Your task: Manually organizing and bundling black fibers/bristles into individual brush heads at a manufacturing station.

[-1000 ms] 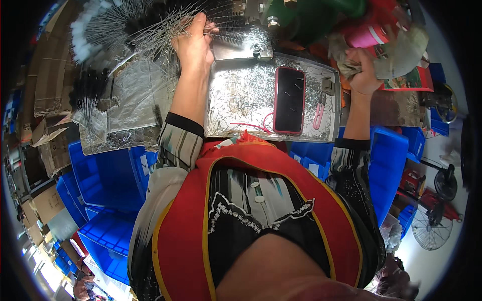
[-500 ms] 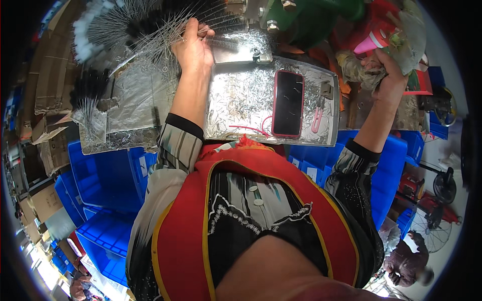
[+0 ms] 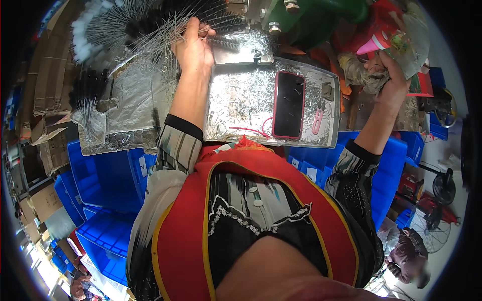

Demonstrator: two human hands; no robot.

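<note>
My left hand [image 3: 193,52] is closed, with a small wire tube brush [image 3: 224,43] extending from its fingers toward a shiny metal block [image 3: 241,52]. A pile of long-stemmed wire brushes [image 3: 150,32] with dark bristles and white tips lies beside and behind this hand. Over at the right, my right hand [image 3: 390,80] is closed round a pale, crumpled cloth-like wrapping [image 3: 369,75]; whatever lies inside is hidden. A pink cone-shaped piece [image 3: 372,44] rests just above that hand, next to a cloudy plastic bag [image 3: 410,47].
A shallow tray [image 3: 332,120] strewn with metal clippings holds a phone [image 3: 289,105] and a pink-handled tool [image 3: 318,118]. Green machinery [image 3: 316,20] with bolts stands behind. Blue bins [image 3: 108,175] sit under the bench edge. More dark brushes [image 3: 89,98] lie left; another person [image 3: 409,256] is at lower right.
My right hand and the wrapping have shifted slightly down and right. My left hand keeps its place with the brush. The person at lower right has changed posture.
</note>
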